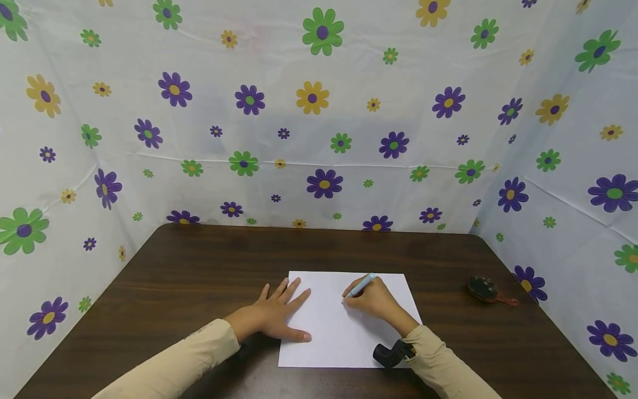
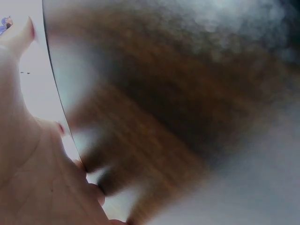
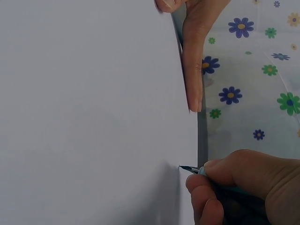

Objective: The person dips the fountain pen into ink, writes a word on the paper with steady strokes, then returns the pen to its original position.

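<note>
A white sheet of paper [image 1: 324,349] lies on the dark wooden table. My left hand [image 1: 274,315] rests on the paper's left edge, fingers and thumb spread, partly on the sheet and partly on the wood. In the left wrist view, its palm [image 2: 37,173] fills the lower left beside blurred brown wood. Over the right half of the sheet, my right hand [image 1: 371,299] pinches a light blue pen [image 1: 361,285], tilted with its upper end to the right. The dark pen tip [image 3: 185,167] is at the paper in the right wrist view. I cannot make out any mark there.
A dark oval object with an orange-red handle [image 1: 490,291] lies at the table's right side. A black wrist camera [image 1: 391,353] sits at my right cuff, over the sheet's lower right corner. Flower-patterned cloth [image 1: 279,116] stands behind and beside the table [image 1: 224,249].
</note>
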`<act>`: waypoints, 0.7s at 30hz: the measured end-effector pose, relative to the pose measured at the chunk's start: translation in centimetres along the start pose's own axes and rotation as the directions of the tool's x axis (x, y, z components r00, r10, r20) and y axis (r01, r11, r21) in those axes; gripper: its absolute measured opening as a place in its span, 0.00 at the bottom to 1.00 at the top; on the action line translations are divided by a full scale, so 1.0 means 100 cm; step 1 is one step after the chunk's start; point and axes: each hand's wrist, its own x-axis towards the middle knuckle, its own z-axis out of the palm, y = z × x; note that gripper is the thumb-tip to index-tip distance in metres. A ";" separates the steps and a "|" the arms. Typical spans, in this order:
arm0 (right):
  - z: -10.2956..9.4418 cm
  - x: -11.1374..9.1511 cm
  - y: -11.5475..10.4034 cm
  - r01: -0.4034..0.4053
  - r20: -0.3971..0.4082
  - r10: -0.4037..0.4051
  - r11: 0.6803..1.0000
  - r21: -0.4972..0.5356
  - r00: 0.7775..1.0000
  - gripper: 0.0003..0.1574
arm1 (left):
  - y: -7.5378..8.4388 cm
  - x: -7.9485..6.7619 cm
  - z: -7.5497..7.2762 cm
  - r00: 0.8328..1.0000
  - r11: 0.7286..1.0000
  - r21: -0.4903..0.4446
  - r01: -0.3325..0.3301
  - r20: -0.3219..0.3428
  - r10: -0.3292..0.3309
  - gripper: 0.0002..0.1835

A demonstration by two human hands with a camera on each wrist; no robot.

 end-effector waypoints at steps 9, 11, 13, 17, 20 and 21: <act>-0.005 -0.004 0.001 -0.045 -0.001 0.045 0.999 0.006 0.999 0.04 | 0.000 0.000 0.000 1.000 1.000 -0.005 0.000 0.005 0.000 0.55; -0.006 -0.004 0.001 -0.055 -0.006 0.055 0.998 0.012 0.998 0.03 | 0.001 -0.001 -0.001 1.000 1.000 -0.004 0.001 0.005 -0.001 0.55; -0.007 -0.005 0.002 -0.068 -0.012 0.068 0.998 0.017 0.998 0.03 | 0.001 -0.002 -0.002 1.000 1.000 -0.001 0.002 0.005 -0.002 0.55; -0.010 -0.007 0.005 -0.084 -0.028 0.084 0.996 0.020 0.996 0.03 | 0.002 -0.002 -0.002 1.000 1.000 0.001 0.007 0.007 -0.007 0.55; -0.012 -0.008 0.007 -0.097 -0.037 0.097 0.995 0.014 0.995 0.04 | 0.002 -0.002 -0.001 1.000 1.000 0.001 0.008 0.008 -0.008 0.55; -0.013 -0.008 0.008 -0.100 -0.038 0.101 0.995 0.011 0.994 0.04 | 0.002 -0.002 -0.002 1.000 1.000 0.002 0.008 0.008 -0.008 0.55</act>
